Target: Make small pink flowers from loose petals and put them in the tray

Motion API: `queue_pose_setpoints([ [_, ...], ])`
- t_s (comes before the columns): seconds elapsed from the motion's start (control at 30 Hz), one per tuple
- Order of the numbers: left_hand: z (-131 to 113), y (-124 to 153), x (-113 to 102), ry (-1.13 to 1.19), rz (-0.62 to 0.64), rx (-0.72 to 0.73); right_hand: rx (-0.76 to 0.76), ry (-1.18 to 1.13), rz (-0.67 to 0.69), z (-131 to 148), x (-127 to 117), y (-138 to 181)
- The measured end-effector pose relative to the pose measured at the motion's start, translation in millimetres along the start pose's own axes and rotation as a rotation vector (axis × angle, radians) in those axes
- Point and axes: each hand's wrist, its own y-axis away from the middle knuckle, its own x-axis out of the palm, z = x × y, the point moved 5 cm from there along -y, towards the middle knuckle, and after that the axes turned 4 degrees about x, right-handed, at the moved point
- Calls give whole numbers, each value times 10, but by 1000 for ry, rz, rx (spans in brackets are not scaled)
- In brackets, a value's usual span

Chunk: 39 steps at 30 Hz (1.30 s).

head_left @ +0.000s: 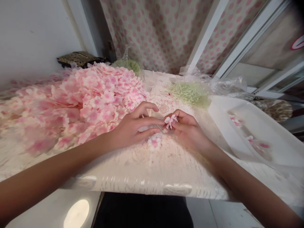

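Both forearms reach in from the lower corners over the tabletop [142, 171]. The right hand [188, 131] is curled nearly closed, its fingertips pinching a small pink fabric blossom [170, 121] whose thin wire stem [159, 127] points toward 9 o'clock, nearly level. The left hand [133, 128] is half curled at that stem; whether it grips it is hard to tell. Pink petals [95, 104] heap at 10 o'clock, green shredded fibre [190, 94] at 1 o'clock, a white tray [251, 126] at 3 o'clock.

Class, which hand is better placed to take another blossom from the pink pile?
Likely the left hand: it lies beside the pile of pink artificial blossoms, while the right hand is pinching a small pink blossom.
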Motion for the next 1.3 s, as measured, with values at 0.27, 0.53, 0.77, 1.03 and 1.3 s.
queue_pose_setpoints([
  [0.27, 83, -39, 58, 981, -180, -564, -3, 521, 211, 42, 106, 59],
  [0.53, 279, 12, 0, 316, -7, -750, -161, 1366, 484, 45, 314, 314],
  [0.77, 173, 33, 50, 16, 165, -592, -237, 1405, 441, 13, 383, 354],
  [1.03, 181, 153, 185, -143, 577, -588, -126, 971, 181, 224, 118, 195],
  [1.3, 228, 109, 208, 220, 408, -635, -162, 665, -1, 208, 2, 125],
])
